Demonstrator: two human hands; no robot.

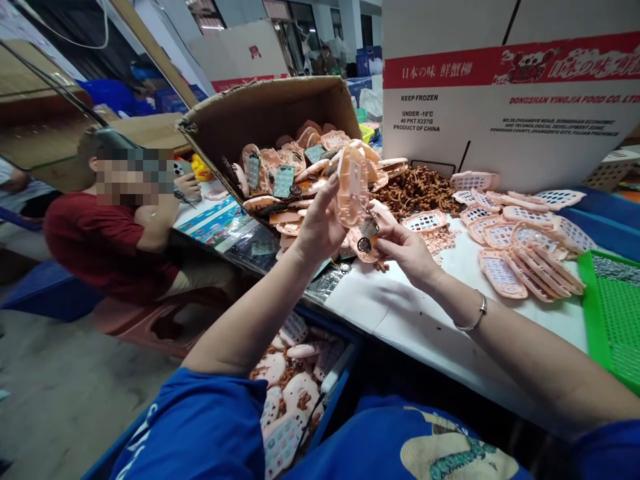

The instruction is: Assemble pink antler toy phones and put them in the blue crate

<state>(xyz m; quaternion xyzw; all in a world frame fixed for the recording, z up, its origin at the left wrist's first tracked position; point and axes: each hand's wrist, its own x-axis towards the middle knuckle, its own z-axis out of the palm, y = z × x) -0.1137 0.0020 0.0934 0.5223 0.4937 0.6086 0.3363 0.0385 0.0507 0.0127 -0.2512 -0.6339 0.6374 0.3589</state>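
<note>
My left hand (320, 230) grips a pink plastic shell (353, 190), held upright with its hollow inner side facing me. Close below it, my right hand (407, 255) pinches a small circuit board (370, 229). A round black speaker (364, 245) hangs by the board, near the right fingertips. Whether wires still join the board to the shell is too small to make out. Behind my hands, a tipped cardboard box (270, 100) spills more pink shells and green boards onto the table. Brown curly plastic pieces (415, 190) lie heaped beyond my right hand.
Pink shells with holes (503, 272) lie stacked on the white tabletop (400, 307) at right, beside a green basket (590, 313). A large printed carton (500, 147) stands behind. Below the table edge is a blue bin (345, 380) of pink parts. A person in red (110, 233) sits at left.
</note>
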